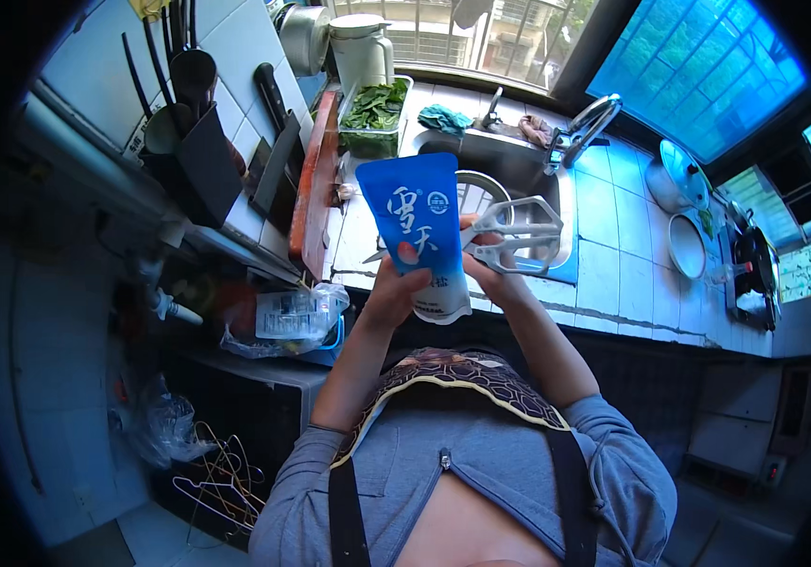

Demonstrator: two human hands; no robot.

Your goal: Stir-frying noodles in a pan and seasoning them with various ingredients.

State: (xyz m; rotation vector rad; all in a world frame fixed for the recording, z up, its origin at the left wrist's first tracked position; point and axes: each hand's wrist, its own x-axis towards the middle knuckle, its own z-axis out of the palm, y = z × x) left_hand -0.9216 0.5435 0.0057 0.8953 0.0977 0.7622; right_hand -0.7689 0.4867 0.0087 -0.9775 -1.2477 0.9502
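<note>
My left hand [394, 292] grips a blue-and-white plastic pouch [416, 205] by its lower left side, with the thumb across its front. The pouch bears printed writing and is held upright above the counter's front edge. Kitchen scissors [533, 228] with large grey handles are in my right hand [488, 273]. Their blades pass behind the pouch, and a pointed tip shows at its left. Most of the blades and several fingers are hidden by the pouch, so I cannot tell whether the blades touch it.
Behind the pouch is a steel sink [561, 191] with a round basin [483, 186] and a faucet [593, 127]. Leafy greens [375, 106] fill a clear container beside a cutting board [314, 191]. A knife holder [278, 173] hangs left; a pot [676, 177] stands right.
</note>
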